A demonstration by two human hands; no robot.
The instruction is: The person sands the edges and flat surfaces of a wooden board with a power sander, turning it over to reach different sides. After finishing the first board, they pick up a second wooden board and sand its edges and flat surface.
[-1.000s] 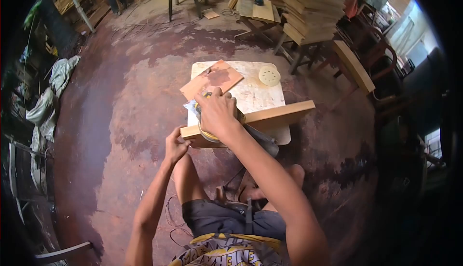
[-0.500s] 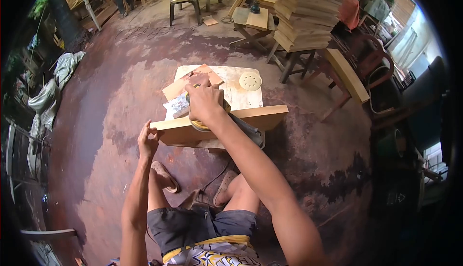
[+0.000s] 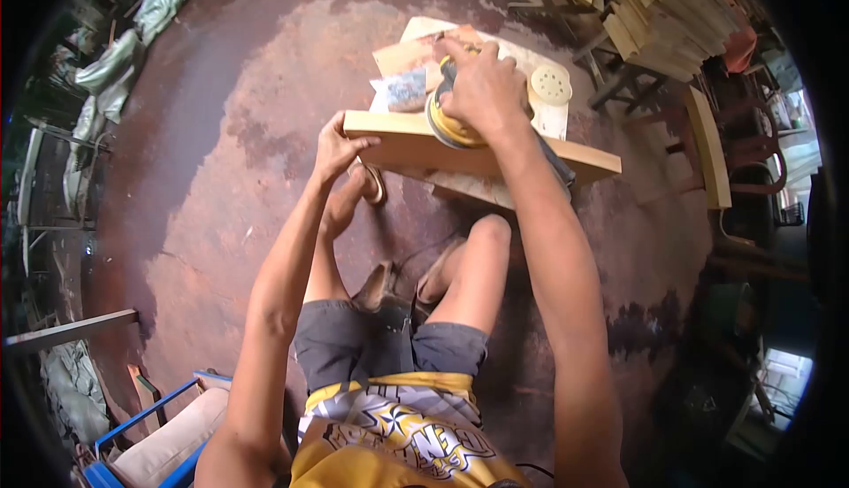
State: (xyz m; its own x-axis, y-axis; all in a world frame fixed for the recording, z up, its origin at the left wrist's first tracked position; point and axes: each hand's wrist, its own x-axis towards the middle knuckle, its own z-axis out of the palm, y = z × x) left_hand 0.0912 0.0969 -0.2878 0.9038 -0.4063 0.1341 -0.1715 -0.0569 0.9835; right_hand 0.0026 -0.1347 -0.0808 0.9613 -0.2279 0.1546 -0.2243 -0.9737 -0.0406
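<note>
A long wooden board stands on its edge at the near side of a small pale work table. My left hand grips the board's left end, thumb on the near face and fingers behind. My right hand is wrapped over a yellow and black orbital sander, whose round pad rests on the board's narrow top edge. A dark dust bag trails from the sander beneath my right forearm. Behind the board lie a flat wooden piece, a printed plastic packet and a round sanding disc with holes.
A tall stack of boards rests on a stand at the upper right, with another wooden plank leaning near a chair. A blue-framed padded seat is at the lower left. Crumpled grey sheeting lies along the left side.
My view has tipped downward and shifted, so the table appears higher and further right. The sander has moved left along the board edge, nearer my left hand. Both hands keep their holds.
</note>
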